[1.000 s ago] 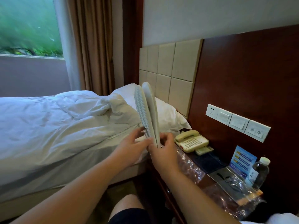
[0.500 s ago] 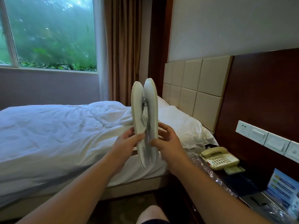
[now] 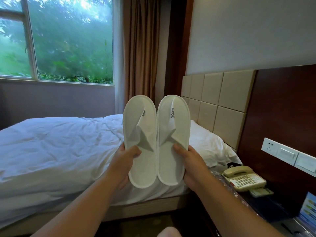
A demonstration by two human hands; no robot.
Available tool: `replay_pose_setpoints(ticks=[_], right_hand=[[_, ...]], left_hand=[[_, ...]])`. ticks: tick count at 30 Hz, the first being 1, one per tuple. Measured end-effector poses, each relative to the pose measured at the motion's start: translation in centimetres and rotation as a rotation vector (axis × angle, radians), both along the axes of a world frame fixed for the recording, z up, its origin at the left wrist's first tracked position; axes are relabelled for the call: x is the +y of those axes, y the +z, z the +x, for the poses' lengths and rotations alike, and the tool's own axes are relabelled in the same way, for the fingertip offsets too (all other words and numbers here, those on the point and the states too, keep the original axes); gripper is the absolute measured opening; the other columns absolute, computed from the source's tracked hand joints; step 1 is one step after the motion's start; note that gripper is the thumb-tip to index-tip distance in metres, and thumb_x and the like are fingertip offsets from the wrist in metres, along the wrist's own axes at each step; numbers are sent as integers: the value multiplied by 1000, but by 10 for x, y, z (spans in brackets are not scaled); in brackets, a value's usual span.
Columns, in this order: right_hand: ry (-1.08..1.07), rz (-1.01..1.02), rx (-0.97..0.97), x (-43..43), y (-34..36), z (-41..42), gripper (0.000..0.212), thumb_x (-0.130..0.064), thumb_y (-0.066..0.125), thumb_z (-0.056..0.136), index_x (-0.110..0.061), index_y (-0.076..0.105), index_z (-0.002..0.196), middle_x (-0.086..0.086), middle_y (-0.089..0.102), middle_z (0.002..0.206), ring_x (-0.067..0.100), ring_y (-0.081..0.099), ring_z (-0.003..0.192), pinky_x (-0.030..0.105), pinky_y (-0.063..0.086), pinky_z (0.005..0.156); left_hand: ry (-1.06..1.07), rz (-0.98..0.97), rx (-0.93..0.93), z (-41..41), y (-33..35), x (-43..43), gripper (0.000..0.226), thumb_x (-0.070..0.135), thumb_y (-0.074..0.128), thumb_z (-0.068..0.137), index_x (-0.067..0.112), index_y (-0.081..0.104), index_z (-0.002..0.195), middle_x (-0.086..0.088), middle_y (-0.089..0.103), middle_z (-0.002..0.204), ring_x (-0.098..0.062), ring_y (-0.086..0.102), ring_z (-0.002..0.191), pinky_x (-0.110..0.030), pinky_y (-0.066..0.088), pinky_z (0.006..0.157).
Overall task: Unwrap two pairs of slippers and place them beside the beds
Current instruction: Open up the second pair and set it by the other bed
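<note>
- While both slippers are held up in the air side by side, soles away and uppers facing the person, neither is yet on the floor, so the placing step is still undone for this pair, as I judge it.
- Left hand (image 3: 124,165) is closed on the left slipper (image 3: 140,142) at its lower half, thumb pressed over the insole; right hand (image 3: 189,165) grips the right slipper (image 3: 173,141) the same way.
- Uppers lie flattened and creased against the insoles. Set down like that, they would likely stay collapsed and look unready; opening each one first seems wise.
- Inner edges touch between the hands. Thin, floppy material held only at the heel end could bend or slip from a thumb pinch during the lowering, dropping one crooked or sole up.
- Beyond the hands lies the bed (image 3: 59,151), its edge below them. A careless drop could send a slipper under the frame rather than beside it.
- Right of the right hand, the bench carries crumpled wrap (image 3: 220,177) and a phone (image 3: 244,178). A wide swing of the right arm could brush the wrap off or knock the handset.
- A second pair is not visible here, so whether it is unwrapped cannot be told.
</note>
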State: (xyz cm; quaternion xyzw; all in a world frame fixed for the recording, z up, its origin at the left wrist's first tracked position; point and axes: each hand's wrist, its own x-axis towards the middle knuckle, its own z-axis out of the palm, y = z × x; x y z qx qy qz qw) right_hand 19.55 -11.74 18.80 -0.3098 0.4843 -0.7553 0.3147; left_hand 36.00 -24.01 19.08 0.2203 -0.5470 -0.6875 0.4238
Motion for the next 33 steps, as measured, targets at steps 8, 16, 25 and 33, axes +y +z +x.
replay_pose_setpoints(ticks=[8,16,25,33], right_hand=[[60,-6,28,-6,-1,8,44,-31,73,82,-18,64,122,10,72,116,31,67,107,49,52,94],[-354,125,336,-9,1,29,74,-16,61,86,-58,29,138,-15,50,134,15,54,114,39,49,96],[-100,98,304,-10,9,63,28,-41,76,73,-24,77,94,-7,77,92,13,71,90,40,58,84],[-309,174,583,-12,4,66,20,-40,69,82,-20,70,81,0,71,80,15,68,76,42,58,67]], left_hand=[[15,22,18,14,-3,-4,34,-2,52,85,12,65,113,-13,75,93,-30,72,83,-42,59,70],[71,-35,-27,14,-2,-1,24,36,60,95,25,68,114,-3,78,102,-26,74,95,-51,56,90],[192,-224,-228,-3,-13,7,38,61,42,96,33,67,106,14,76,91,1,70,82,-18,55,65],[190,-425,-467,5,-15,-2,42,69,30,94,42,62,100,25,65,90,10,58,82,-16,42,64]])
